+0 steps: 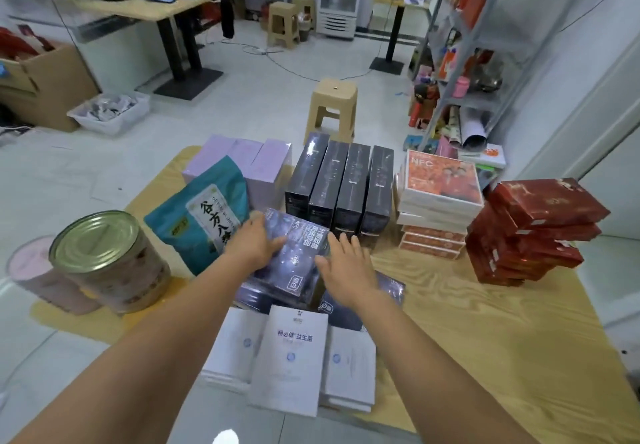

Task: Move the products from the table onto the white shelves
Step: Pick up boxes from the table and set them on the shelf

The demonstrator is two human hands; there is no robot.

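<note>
Flanking purple box (298, 253), left hand (254, 242) touching, right hand (347, 268) beside

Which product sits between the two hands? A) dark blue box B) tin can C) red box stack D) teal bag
A: the left hand lies on the dark blue box at its left edge, and the right hand is spread at its right edge.
</note>
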